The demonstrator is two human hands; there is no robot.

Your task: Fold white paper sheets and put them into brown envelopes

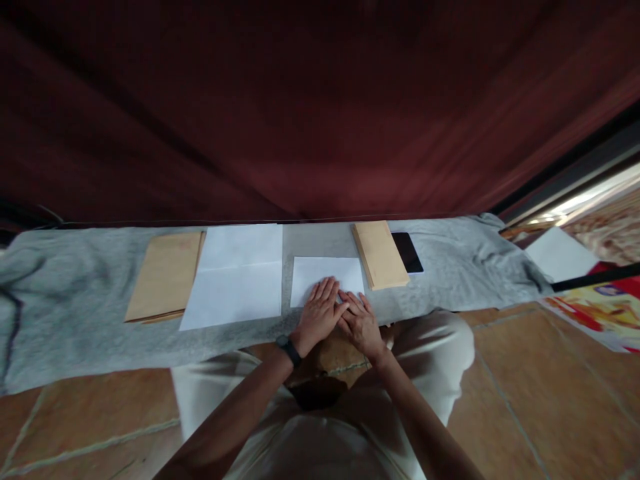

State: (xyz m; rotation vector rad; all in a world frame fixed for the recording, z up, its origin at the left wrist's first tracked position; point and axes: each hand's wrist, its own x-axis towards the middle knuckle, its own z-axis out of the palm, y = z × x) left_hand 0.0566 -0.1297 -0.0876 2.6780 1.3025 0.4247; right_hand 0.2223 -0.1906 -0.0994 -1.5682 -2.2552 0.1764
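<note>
A white sheet of paper (pixel 325 268), which looks folded, lies on the grey cloth in front of me. On its near part my left hand (pixel 323 308) rests flat, fingers stretched out and a dark watch on the wrist. Beside it, my right hand (pixel 361 323) also lies on the near right edge of the sheet, its fingers extended and the two hands touching at the thumbs. Part of the sheet's near edge is hidden under the hands. Left of it lies a stack of larger white paper (pixel 240 277).
Large brown envelopes (pixel 163 277) lie at the left, partly beside the white stack. Smaller brown envelopes (pixel 381 257) are stacked on the right, next to a dark phone (pixel 408 252). The grey cloth (pixel 460 260) covers the narrow surface; a dark red curtain (pixel 320 133) hangs behind it.
</note>
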